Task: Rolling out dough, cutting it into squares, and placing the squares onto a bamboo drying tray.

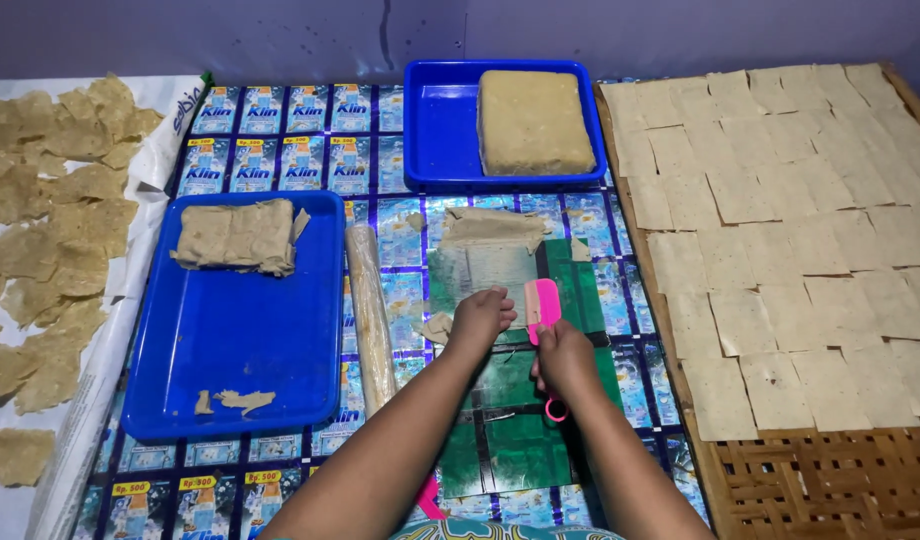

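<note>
Fingers (500, 298) on dough sheet (485, 270), perhaps pressing

Sachet-printed mat (280, 150) (perhaps plastic) bears trays (240, 330), rolling pin (370, 315).

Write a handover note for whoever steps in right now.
Left hand presses flat on the thin dough sheet on the green mat.
Right hand holds the pink cutter upright on the sheet.
Done: cut squares cover most of the woven tray; its near end is bare.
Left: this sheet, the dough block and the folded sheets in the blue trays.
</note>
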